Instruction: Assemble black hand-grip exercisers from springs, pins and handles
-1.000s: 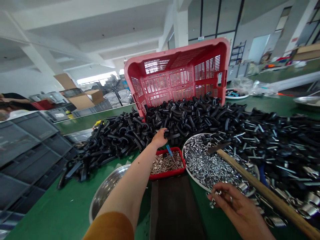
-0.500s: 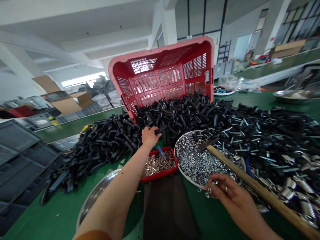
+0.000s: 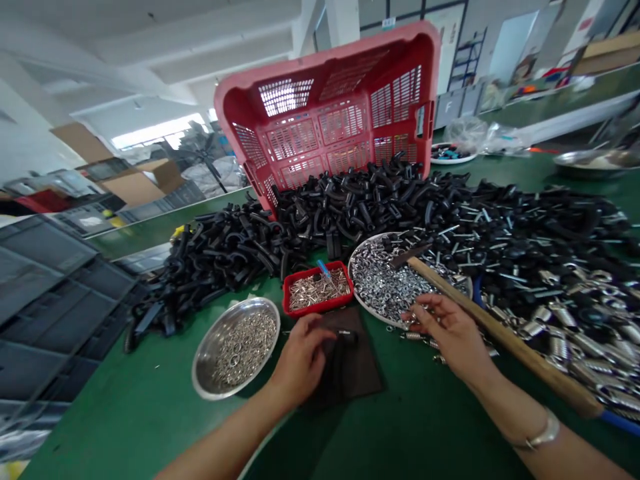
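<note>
My left hand (image 3: 303, 360) is over a dark flat block (image 3: 367, 373), its fingers curled at a black plastic part (image 3: 349, 338) with a short metal pin showing at its top. The dark part blends into the block, so its full outline is hard to make out. My right hand (image 3: 447, 333) is at the near rim of a round white plate (image 3: 373, 312) heaped with small metal nuts. Its thumb and fingertips pinch some small shiny metal pieces, partly hidden by the fingers. A red tray (image 3: 313, 308) of small metal pins, with a blue-handled screwdriver (image 3: 324, 269), stands behind the block.
A steel bowl (image 3: 210, 387) of small metal pieces sits at left. A hammer (image 3: 480, 313) lies across the plate toward the right. Black plastic parts (image 3: 240, 243) spill from a tipped red crate (image 3: 325, 60). Metal springs (image 3: 560, 343) are at right; grey crates (image 3: 50, 287) stand left.
My left hand has come back from the black heap to the dark block, bringing a black plastic part. My right hand stays by the plate's rim. The view has tilted down.
</note>
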Demonstrator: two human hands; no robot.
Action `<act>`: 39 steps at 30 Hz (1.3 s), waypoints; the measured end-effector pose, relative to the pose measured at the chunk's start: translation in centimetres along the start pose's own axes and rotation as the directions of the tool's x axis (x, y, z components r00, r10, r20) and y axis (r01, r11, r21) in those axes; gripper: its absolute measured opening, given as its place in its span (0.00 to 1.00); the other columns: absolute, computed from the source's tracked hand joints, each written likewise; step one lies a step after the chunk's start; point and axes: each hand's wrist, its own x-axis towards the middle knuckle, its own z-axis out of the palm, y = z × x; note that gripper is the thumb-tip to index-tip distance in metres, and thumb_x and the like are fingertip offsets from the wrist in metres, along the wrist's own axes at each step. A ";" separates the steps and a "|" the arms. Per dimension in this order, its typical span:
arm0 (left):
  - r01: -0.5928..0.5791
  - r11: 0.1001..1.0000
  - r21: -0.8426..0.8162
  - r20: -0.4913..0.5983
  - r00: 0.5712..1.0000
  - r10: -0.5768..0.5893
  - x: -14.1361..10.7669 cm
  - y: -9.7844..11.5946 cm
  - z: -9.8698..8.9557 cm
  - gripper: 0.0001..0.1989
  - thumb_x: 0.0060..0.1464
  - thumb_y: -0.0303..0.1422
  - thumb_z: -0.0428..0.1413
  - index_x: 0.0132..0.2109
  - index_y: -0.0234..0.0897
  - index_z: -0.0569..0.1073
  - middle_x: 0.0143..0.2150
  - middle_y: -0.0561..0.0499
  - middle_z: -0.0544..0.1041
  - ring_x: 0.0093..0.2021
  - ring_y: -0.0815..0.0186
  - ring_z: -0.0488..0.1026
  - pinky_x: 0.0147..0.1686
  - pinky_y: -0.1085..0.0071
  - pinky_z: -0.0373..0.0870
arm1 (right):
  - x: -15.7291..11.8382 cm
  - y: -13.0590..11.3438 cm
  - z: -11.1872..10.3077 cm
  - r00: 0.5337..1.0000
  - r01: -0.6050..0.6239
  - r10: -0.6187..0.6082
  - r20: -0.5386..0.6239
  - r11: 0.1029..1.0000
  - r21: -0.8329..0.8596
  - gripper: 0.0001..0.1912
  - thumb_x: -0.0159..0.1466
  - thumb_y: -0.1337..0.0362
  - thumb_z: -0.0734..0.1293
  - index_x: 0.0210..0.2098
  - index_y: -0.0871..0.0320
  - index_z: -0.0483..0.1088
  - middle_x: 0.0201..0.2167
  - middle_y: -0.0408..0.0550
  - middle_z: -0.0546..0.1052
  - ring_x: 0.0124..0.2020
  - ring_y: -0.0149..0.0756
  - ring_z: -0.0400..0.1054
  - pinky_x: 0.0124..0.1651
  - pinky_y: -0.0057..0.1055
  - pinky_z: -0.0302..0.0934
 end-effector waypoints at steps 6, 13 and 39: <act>0.303 0.944 0.127 0.046 0.949 -0.311 1.0 1.7 1.8 0.15 0.46 0.41 0.53 0.38 0.35 0.68 0.34 0.44 0.70 0.38 0.55 0.68 0.38 0.61 0.62 | -0.7 0.4 0.3 0.991 0.038 -0.030 0.127 0.998 -0.059 0.17 0.54 0.56 0.68 0.38 0.56 0.63 0.30 0.45 0.73 0.33 0.36 0.71 0.36 0.34 0.68; 0.473 0.684 -0.555 0.188 0.873 -0.451 3.5 3.3 3.7 0.08 0.38 0.27 0.50 0.29 0.38 0.59 0.24 0.54 0.64 0.24 0.68 0.63 0.27 0.72 0.60 | -2.5 -2.2 1.8 0.970 0.168 -0.149 0.193 0.982 -0.083 0.13 0.56 0.57 0.66 0.38 0.56 0.64 0.31 0.47 0.74 0.34 0.36 0.71 0.36 0.33 0.68; 0.641 -0.531 -0.555 0.683 0.715 0.149 2.9 2.5 5.5 0.05 0.44 0.29 0.48 0.29 0.30 0.64 0.22 0.56 0.60 0.14 0.81 0.51 0.12 0.84 0.48 | -1.1 -2.8 5.9 0.802 0.582 -0.342 0.490 0.633 -0.511 0.09 0.59 0.63 0.61 0.40 0.53 0.67 0.39 0.47 0.73 0.40 0.35 0.68 0.42 0.32 0.64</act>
